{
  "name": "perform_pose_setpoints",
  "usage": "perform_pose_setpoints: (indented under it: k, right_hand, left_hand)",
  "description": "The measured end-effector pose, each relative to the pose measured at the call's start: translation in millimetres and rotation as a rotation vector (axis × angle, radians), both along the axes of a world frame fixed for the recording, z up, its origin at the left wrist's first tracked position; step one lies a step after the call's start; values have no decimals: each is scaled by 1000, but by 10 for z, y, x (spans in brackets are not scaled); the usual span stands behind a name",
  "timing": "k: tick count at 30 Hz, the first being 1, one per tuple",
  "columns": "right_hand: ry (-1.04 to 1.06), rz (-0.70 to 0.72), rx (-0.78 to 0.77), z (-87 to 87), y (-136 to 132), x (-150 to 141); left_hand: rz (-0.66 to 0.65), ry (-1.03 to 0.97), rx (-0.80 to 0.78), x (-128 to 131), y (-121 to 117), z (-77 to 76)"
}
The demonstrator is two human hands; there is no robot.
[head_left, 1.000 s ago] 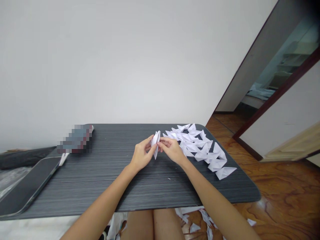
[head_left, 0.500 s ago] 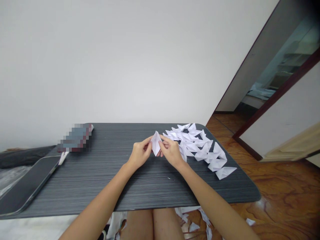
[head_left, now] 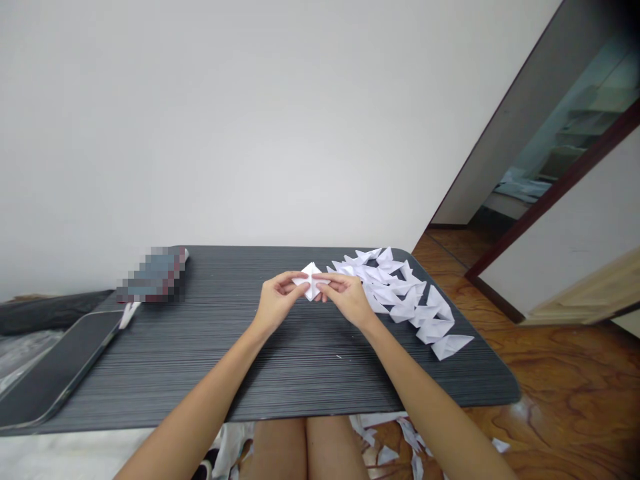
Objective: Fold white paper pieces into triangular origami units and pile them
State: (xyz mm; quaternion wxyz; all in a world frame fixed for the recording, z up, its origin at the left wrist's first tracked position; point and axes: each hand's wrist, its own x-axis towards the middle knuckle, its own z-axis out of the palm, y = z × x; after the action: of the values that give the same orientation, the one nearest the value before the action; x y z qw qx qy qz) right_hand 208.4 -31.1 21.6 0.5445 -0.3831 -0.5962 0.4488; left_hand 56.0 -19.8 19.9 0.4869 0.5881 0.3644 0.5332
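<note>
A small white folded paper (head_left: 311,283), now diamond-shaped with creases meeting at its middle, is held between both hands above the dark table. My left hand (head_left: 280,297) pinches its left side between thumb and fingers. On the right side, my right hand (head_left: 347,297) grips it the same way, thumb on the near face. Just beyond my right hand lies a heap of white folded paper pieces (head_left: 400,287), pointed at their ends and partly overlapping.
The dark striped table (head_left: 210,360) reaches to the white wall. A blurred-out object (head_left: 153,275) lies at its back left, with a dark flat panel (head_left: 60,367) at the left edge. Paper scraps (head_left: 387,455) are on the wooden floor below.
The paper went from a tall, narrow kite shape to a shorter, wider diamond. Both hands moved slightly apart with it, and the heap stayed where it was.
</note>
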Motion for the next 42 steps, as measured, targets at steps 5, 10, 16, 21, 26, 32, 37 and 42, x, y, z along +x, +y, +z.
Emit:
perform_pose_setpoints:
  k: [5, 10, 16, 21, 26, 32, 37, 42]
  right_hand:
    - [5, -40, -11, -86, 54, -6]
    - [-8, -54, -36, -118, 71, -10]
    - [-53, -34, -47, -92, 58, -4]
    - [-164, -73, 36, -68, 53, 18]
    - [-169, -128, 25, -79, 43, 31]
    - [-199, -143, -5, -65, 54, 54]
    - [-153, -19, -82, -63, 30, 21]
    - [-170, -20, -63, -110, 5, -31]
  left_hand:
    - [-67, -2, 16, 48, -9, -13]
    - [-71, 124, 18, 52, 22, -85]
    - [-75, 265, 69, 32, 44, -123]
    - [-318, 233, -35, 47, -11, -113]
    - [-433, 165, -100, 92, -61, -105]
    - [-362, 43, -157, 115, -50, -78]
    - [-325, 51, -152, 76, -58, -39]
    - [-220, 409, 13, -118, -196, 60]
